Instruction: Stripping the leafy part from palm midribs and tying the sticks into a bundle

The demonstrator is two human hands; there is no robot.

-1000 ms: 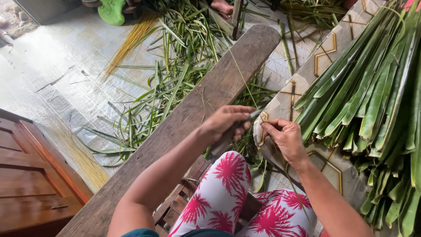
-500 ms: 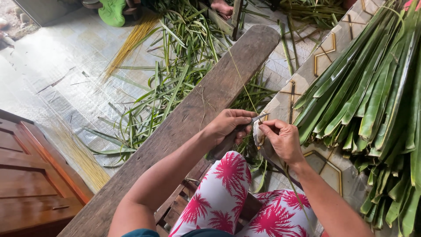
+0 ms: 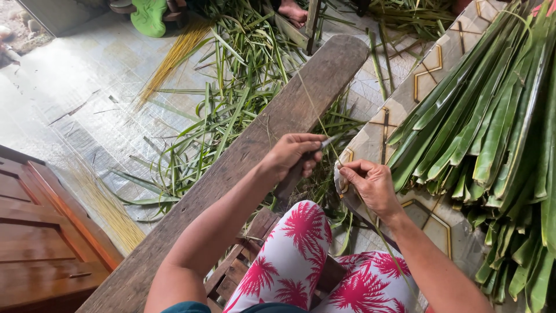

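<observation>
Left of the plank (image 3: 231, 174) lie loose green strips (image 3: 191, 150) on the floor. My left hand (image 3: 292, 153) is over the plank's right edge, fingers curled tight round a small knife (image 3: 301, 168) whose blade points right. Just right of the plank, my right hand (image 3: 370, 185) pinches a thin leaf rib (image 3: 324, 130). Farther right of the plank sits a pile of leaves (image 3: 498, 127).

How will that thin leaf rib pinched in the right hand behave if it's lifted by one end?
The thin leaf rib is long and very slender, so it would likely bow and whip rather than stay straight. It looks very light. The right hand pinches it while the left hand holds a knife against it, suggesting it slides easily.
</observation>
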